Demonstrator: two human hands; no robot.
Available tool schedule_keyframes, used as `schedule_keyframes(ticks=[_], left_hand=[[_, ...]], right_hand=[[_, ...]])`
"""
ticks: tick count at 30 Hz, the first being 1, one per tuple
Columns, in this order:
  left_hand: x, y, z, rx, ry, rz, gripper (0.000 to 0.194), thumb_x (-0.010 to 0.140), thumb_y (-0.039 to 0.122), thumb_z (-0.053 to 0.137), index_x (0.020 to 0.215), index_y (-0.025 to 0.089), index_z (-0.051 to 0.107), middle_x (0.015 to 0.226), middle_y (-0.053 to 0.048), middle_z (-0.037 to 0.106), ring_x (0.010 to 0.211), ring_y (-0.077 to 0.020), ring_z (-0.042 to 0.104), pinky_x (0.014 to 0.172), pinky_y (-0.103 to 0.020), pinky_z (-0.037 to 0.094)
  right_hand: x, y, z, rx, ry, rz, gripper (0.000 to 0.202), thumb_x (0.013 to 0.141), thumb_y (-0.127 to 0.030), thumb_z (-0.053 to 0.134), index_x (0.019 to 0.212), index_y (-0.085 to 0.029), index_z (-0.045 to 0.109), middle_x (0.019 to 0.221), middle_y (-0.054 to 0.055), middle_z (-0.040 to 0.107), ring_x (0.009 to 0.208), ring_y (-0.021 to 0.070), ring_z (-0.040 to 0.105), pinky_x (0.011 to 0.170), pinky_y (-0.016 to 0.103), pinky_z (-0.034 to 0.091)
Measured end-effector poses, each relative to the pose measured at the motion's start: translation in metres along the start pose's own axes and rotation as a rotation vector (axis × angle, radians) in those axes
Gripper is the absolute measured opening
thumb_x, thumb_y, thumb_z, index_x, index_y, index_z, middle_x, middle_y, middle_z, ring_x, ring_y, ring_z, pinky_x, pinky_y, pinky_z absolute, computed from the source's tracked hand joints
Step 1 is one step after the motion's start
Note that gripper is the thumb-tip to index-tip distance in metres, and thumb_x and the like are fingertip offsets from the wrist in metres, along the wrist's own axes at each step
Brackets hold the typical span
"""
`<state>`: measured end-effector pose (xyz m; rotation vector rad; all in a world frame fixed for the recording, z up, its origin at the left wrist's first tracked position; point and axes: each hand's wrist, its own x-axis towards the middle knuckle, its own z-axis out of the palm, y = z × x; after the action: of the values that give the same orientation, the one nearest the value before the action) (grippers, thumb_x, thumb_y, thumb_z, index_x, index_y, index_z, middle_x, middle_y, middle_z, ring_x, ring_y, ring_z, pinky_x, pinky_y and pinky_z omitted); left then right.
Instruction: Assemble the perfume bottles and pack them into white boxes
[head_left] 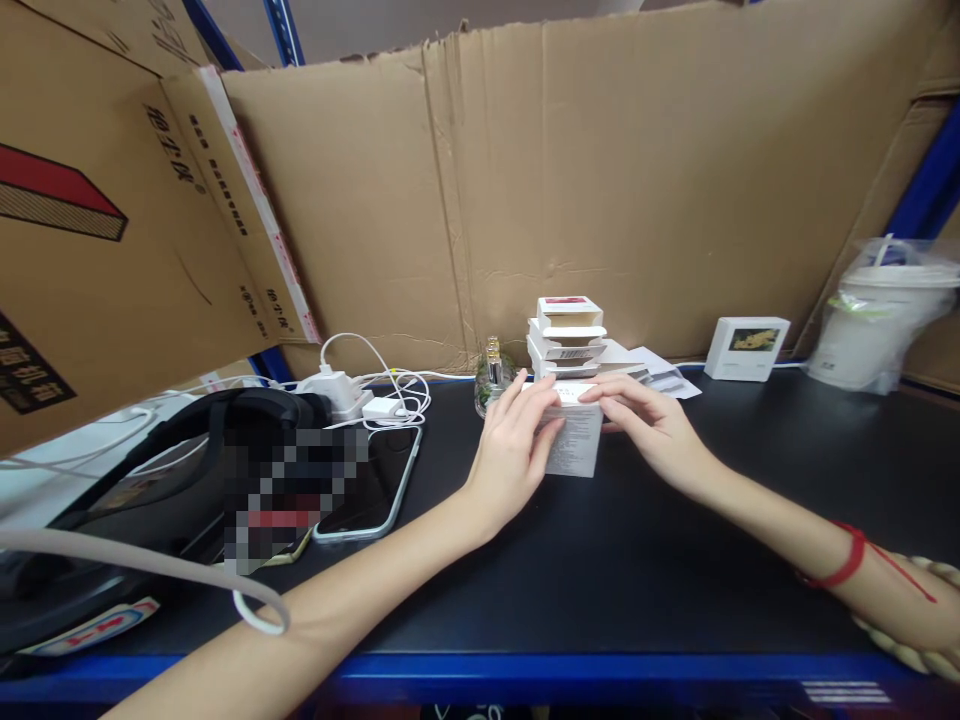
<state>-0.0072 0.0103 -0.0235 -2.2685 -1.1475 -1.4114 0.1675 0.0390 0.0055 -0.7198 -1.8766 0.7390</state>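
A small white box (574, 442) with fine print on its near side stands on the black tabletop (600, 580). My left hand (510, 450) grips its left side, fingers over the top edge. From the right, my right hand (652, 425) holds the top right edge between bent fingers and thumb. Just behind the box is a stack of opened white boxes (566, 340), with flat white pieces (660, 372) beside it. Left of the stack, a clear item with gold-coloured tops (493, 365) is partly hidden by my left hand.
A phone (371, 485), a black headset (172, 470) and a white charger with cables (334, 390) lie at left. Another white box (746, 348) and a bagged cup (874, 320) stand back right. Cardboard walls (637, 180) rise behind; a cable (150, 560) crosses my left forearm.
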Motion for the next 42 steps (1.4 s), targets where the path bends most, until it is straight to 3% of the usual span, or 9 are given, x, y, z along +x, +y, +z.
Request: schedule_keyframes(ticks=[6,9,13,18,24,31,35,39,42], left_hand=[[0.002,-0.009,-0.004,-0.089,-0.055,0.022,0.026,0.090,0.021,0.042,0.115,0.020,0.046,0.121,-0.009,0.051,0.122,-0.0211,0.042,0.099,-0.039,0.038],[-0.007,-0.005,0.000,-0.079,-0.033,-0.139,0.032,0.088,0.025,0.046,0.120,0.024,0.046,0.126,-0.011,0.036,0.118,-0.0235,0.042,0.098,-0.043,0.039],[-0.019,0.005,0.008,-0.237,-0.141,-0.283,0.079,0.079,0.032,0.060,0.140,0.025,0.010,0.129,-0.015,0.032,0.122,-0.0273,0.038,0.100,-0.048,0.036],[-0.019,0.000,0.010,-0.435,-0.291,-0.245,0.093,0.081,0.029,0.055,0.141,0.022,-0.016,0.144,-0.018,0.022,0.135,-0.0271,0.020,0.105,-0.047,0.028],[-0.015,-0.009,0.007,-0.494,-0.534,-0.297,0.087,0.081,0.041,0.054,0.144,0.017,0.000,0.145,-0.016,0.021,0.132,-0.0268,0.028,0.103,-0.045,0.032],[-0.012,-0.001,-0.001,-0.163,-0.625,-0.258,0.063,0.083,0.035,0.050,0.138,0.012,0.028,0.130,-0.016,0.045,0.115,-0.0277,0.048,0.096,-0.048,0.038],[-0.010,0.002,-0.004,-0.107,-0.611,-0.176,0.046,0.085,0.026,0.044,0.129,0.014,0.038,0.123,-0.013,0.050,0.111,-0.0236,0.049,0.094,-0.045,0.039],[-0.009,0.006,-0.005,-0.074,-0.645,-0.180,0.037,0.085,0.022,0.042,0.121,0.016,0.042,0.120,-0.011,0.051,0.109,-0.0226,0.050,0.093,-0.045,0.038],[-0.008,0.008,-0.007,-0.070,-0.686,-0.223,0.033,0.087,0.024,0.039,0.118,0.017,0.044,0.121,-0.009,0.049,0.110,-0.0217,0.048,0.094,-0.044,0.037]], right_hand=[[-0.002,0.009,0.001,-0.046,-0.151,0.104,0.050,0.072,-0.037,0.060,0.116,-0.018,0.045,0.087,0.005,0.058,0.062,0.0099,0.050,0.045,0.020,0.045],[-0.003,0.013,0.000,-0.062,-0.268,0.126,0.060,0.066,-0.034,0.066,0.117,-0.014,0.044,0.083,0.004,0.058,0.055,0.0075,0.048,0.043,0.019,0.043],[-0.001,0.015,-0.004,-0.009,-0.359,0.159,0.059,0.061,-0.030,0.070,0.113,-0.012,0.048,0.080,0.003,0.058,0.056,0.0075,0.051,0.045,0.018,0.045],[0.000,0.012,-0.004,0.142,-0.439,0.366,0.083,0.055,-0.023,0.074,0.127,-0.014,0.034,0.101,0.010,0.059,0.065,0.0117,0.059,0.035,0.015,0.044],[-0.003,0.013,-0.002,0.142,-0.559,0.392,0.072,0.061,-0.027,0.071,0.124,-0.013,0.040,0.083,0.007,0.062,0.062,0.0138,0.060,0.035,0.016,0.043],[0.006,0.020,-0.020,-0.110,-0.115,-0.027,0.065,0.046,-0.040,0.076,0.101,-0.016,0.052,0.104,0.014,0.059,0.102,0.0286,0.055,0.085,0.045,0.048],[0.021,0.027,-0.053,-0.163,0.314,0.075,0.053,0.049,-0.052,0.069,0.085,-0.018,0.049,0.088,0.013,0.060,0.081,0.0272,0.059,0.073,0.046,0.050],[0.028,0.042,-0.099,-0.345,0.813,0.109,0.074,0.044,-0.051,0.070,0.101,-0.015,0.041,0.109,0.018,0.052,0.104,0.0305,0.051,0.090,0.047,0.041],[0.020,0.060,-0.133,-0.567,1.090,0.422,0.087,0.040,-0.036,0.073,0.114,-0.011,0.033,0.116,0.021,0.048,0.110,0.0346,0.046,0.093,0.051,0.036]])
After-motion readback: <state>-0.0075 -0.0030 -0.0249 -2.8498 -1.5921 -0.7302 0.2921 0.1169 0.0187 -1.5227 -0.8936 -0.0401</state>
